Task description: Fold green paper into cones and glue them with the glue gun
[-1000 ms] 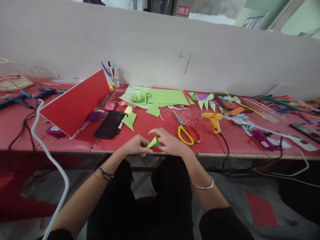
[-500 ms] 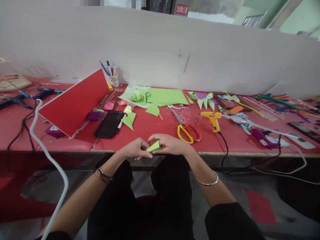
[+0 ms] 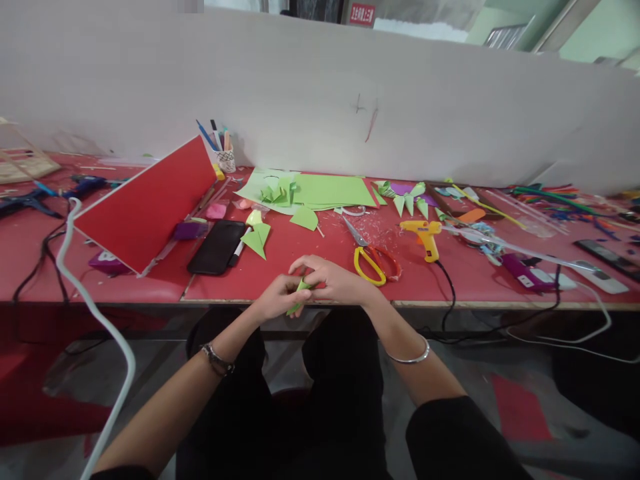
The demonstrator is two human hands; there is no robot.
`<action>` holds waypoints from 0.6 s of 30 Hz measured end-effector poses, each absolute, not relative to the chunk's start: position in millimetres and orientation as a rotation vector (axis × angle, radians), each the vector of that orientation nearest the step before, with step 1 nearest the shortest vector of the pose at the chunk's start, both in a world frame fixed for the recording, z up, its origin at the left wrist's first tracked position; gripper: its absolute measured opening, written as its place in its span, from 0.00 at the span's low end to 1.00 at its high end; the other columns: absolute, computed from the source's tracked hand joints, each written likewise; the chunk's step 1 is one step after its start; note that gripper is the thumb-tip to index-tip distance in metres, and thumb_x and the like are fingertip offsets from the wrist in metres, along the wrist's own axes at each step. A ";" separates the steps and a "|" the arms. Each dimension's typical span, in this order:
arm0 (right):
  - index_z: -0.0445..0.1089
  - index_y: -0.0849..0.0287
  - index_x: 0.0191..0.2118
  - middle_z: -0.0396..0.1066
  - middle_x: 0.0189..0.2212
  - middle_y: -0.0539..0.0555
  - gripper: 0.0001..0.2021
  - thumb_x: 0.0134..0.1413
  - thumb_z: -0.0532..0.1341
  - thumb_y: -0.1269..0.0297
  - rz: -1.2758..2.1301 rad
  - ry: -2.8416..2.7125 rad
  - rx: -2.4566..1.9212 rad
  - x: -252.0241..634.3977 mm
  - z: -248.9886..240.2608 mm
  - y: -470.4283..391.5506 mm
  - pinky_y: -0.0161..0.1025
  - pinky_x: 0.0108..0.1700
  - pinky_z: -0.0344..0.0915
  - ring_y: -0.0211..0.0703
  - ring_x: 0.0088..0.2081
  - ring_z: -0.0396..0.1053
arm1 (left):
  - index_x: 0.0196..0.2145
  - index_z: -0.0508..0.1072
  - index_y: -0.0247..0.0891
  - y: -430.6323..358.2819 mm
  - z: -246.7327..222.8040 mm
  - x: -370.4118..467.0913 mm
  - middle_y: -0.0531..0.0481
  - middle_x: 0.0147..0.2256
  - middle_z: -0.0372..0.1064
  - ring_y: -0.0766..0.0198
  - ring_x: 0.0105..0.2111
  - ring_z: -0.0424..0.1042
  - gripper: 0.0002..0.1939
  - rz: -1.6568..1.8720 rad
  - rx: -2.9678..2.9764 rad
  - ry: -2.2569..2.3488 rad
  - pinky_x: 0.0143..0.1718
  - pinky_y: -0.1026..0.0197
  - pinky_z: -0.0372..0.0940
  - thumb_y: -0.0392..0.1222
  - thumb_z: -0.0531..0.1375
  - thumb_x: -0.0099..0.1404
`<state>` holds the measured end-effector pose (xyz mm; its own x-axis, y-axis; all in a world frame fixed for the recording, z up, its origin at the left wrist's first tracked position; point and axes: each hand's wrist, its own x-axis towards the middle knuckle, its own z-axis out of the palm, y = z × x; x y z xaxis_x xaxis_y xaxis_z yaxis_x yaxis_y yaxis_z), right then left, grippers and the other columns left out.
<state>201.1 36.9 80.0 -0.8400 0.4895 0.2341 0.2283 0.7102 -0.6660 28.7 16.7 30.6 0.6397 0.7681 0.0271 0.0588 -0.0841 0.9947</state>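
Between my two hands, just above the table's front edge, is a small rolled piece of green paper [image 3: 302, 287], partly covered by fingers. My left hand [image 3: 277, 298] closes on it from the left. From the right, my right hand [image 3: 333, 281] grips its upper part with bent fingers. Scissors [image 3: 370, 261] with one yellow and one red handle lie to the right of my hands. Behind my left hand, a folded green paper piece [image 3: 257, 240] rests beside a black phone [image 3: 217, 248] and a marker [image 3: 237, 253].
Stacked green sheets [image 3: 335, 191] lie at the back, with green paper cones [image 3: 410, 200] to their right. A yellow glue gun [image 3: 424, 237] trails a black cord over the table edge. A red board [image 3: 150, 207] leans at left near a pen cup [image 3: 226, 160].
Both hands have drawn closer together and turned the green paper from nearly level to steeper. Its shape now looks narrower. The things on the table stay in place.
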 end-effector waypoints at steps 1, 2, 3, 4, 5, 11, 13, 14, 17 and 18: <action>0.71 0.61 0.27 0.61 0.44 0.56 0.09 0.53 0.57 0.62 0.892 -2.535 -0.551 200.2 80.1 37.1 0.39 0.49 0.60 0.40 0.46 0.62 | 0.16 0.61 0.34 15.7 29.6 30.7 0.53 0.11 0.60 0.74 0.10 0.57 0.29 0.703 1.551 0.731 0.12 0.71 0.52 0.66 0.53 0.52; 0.71 0.60 0.29 0.61 0.44 0.55 0.09 0.53 0.57 0.62 0.886 -2.545 -0.545 199.6 80.3 37.2 0.39 0.50 0.59 0.40 0.47 0.61 | 0.16 0.60 0.34 15.0 28.0 32.0 0.54 0.10 0.58 0.74 0.09 0.56 0.30 0.728 1.534 0.757 0.11 0.71 0.50 0.67 0.52 0.52; 0.71 0.60 0.30 0.61 0.44 0.55 0.08 0.53 0.58 0.62 0.888 -2.547 -0.542 199.2 80.5 37.1 0.39 0.50 0.59 0.39 0.47 0.61 | 0.16 0.59 0.35 14.6 26.2 32.6 0.56 0.09 0.57 0.74 0.08 0.54 0.30 0.754 1.517 0.780 0.10 0.71 0.49 0.68 0.52 0.52; 0.71 0.59 0.31 0.61 0.44 0.55 0.08 0.53 0.58 0.62 0.893 -2.544 -0.540 199.1 80.5 36.9 0.38 0.50 0.59 0.39 0.47 0.61 | 0.16 0.59 0.35 14.3 24.3 32.7 0.57 0.08 0.55 0.74 0.07 0.53 0.30 0.778 1.504 0.796 0.10 0.71 0.48 0.68 0.52 0.52; 0.71 0.59 0.32 0.61 0.44 0.55 0.07 0.53 0.58 0.62 0.899 -2.539 -0.540 199.2 80.3 36.7 0.38 0.50 0.59 0.39 0.47 0.61 | 0.17 0.59 0.35 14.2 22.8 32.3 0.58 0.08 0.55 0.75 0.07 0.53 0.29 0.796 1.497 0.804 0.09 0.71 0.47 0.68 0.52 0.52; 0.71 0.60 0.32 0.62 0.42 0.54 0.08 0.53 0.58 0.62 0.933 -2.475 -0.596 198.4 78.4 34.5 0.37 0.48 0.60 0.38 0.45 0.62 | 0.16 0.57 0.36 11.5 23.7 32.9 0.58 0.07 0.53 0.75 0.08 0.50 0.30 0.909 1.544 0.884 0.11 0.70 0.45 0.68 0.49 0.53; 0.71 0.60 0.33 0.62 0.42 0.54 0.08 0.52 0.58 0.61 0.940 -2.457 -0.615 197.3 77.6 33.8 0.37 0.48 0.60 0.38 0.44 0.63 | 0.15 0.56 0.36 10.3 25.1 34.9 0.57 0.07 0.52 0.75 0.09 0.50 0.30 0.984 1.549 0.933 0.12 0.69 0.45 0.68 0.48 0.54; 0.71 0.60 0.33 0.62 0.42 0.54 0.09 0.52 0.59 0.60 0.939 -2.448 -0.622 196.7 76.9 33.7 0.37 0.48 0.61 0.38 0.44 0.63 | 0.15 0.56 0.36 9.7 25.4 35.9 0.57 0.07 0.52 0.75 0.09 0.50 0.31 1.008 1.543 0.950 0.12 0.69 0.45 0.68 0.48 0.54; 0.71 0.61 0.32 0.63 0.41 0.54 0.09 0.51 0.59 0.60 0.930 -2.410 -0.633 194.8 74.1 33.9 0.38 0.47 0.61 0.38 0.42 0.64 | 0.15 0.56 0.37 8.3 25.6 37.7 0.58 0.08 0.52 0.75 0.08 0.49 0.30 1.042 1.519 0.988 0.12 0.69 0.44 0.68 0.47 0.55; 0.70 0.61 0.32 0.63 0.40 0.54 0.09 0.51 0.59 0.61 0.931 -2.397 -0.633 194.3 73.1 34.1 0.38 0.47 0.61 0.38 0.42 0.64 | 0.15 0.55 0.37 7.7 25.6 37.9 0.58 0.08 0.52 0.75 0.08 0.49 0.30 1.055 1.518 1.003 0.12 0.69 0.44 0.68 0.47 0.55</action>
<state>194.3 34.1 73.1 -0.7730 0.5735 0.2712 0.2403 0.6603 -0.7116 37.9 7.7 25.6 0.2780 0.9511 0.1347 0.0866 -0.1645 0.9826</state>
